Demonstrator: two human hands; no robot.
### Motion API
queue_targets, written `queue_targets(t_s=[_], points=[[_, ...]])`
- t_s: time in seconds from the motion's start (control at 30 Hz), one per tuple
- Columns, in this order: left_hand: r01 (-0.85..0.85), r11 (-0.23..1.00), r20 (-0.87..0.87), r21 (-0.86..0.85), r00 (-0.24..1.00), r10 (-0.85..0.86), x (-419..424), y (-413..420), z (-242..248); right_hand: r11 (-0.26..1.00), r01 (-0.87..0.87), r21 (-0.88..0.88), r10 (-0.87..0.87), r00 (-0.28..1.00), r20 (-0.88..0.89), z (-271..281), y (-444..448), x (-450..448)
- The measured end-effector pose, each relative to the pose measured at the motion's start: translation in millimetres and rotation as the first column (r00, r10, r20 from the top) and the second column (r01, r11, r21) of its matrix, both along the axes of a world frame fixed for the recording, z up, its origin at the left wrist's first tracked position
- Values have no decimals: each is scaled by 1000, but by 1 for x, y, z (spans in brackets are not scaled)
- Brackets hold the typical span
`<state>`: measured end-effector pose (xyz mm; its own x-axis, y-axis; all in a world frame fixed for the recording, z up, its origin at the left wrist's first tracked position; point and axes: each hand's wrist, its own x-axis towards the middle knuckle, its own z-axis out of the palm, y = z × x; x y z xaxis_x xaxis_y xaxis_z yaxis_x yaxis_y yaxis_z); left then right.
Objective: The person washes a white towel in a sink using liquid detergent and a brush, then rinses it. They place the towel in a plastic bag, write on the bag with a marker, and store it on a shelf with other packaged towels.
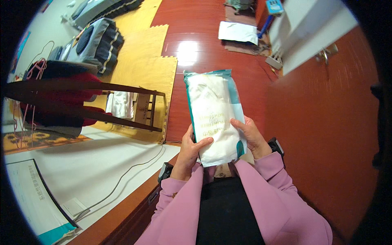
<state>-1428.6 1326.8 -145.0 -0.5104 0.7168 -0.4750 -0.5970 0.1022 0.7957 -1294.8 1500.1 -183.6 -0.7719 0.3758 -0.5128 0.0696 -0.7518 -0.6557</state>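
Note:
A plastic-wrapped packet of disposable bath towels (pixel 211 107), white with teal edges and printed with writing, is held up in front of my body. My left hand (pixel 193 147) grips its lower left side, the thumb lying across the front. On the right side my right hand (pixel 249 133) holds it the same way, thumb on the front face. The fingers of both hands are mostly hidden behind the packet. Its top end, with a crimped teal edge, points away from me and looks sealed.
A dark clothes rack (pixel 131 88) with garments stands at left on yellow foam mats (pixel 144 73). Beyond it is a draped bed (pixel 101 43). At right are a brown door (pixel 324 122) and a power strip (pixel 274 62). A cable (pixel 131 167) runs along the white wall.

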Motion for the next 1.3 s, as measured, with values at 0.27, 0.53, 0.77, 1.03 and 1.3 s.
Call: queue_targets(t_s=[0.27, 0.53, 0.77, 1.03, 1.3], points=[[-168, 986, 21, -16, 985, 169, -77, 92, -1, 979, -203, -26, 204, 979, 21, -7, 114, -107], [-253, 967, 42, -12, 966, 254, -153, 207, 0, 935, -356, 4, 354, 933, 66, -2, 252, -211], [-284, 958, -1, -50, 959, 284, -188, 261, 2, 941, -337, -36, 337, 941, 1, -7, 310, -270], [-290, 957, -40, -31, 957, 289, -219, 276, 1, 925, -379, 15, 378, 924, 58, 1, 328, -307], [-341, 939, -26, -38, 940, 341, -233, 265, 4, 886, -460, 52, 456, 887, 73, 9, 323, -332]])
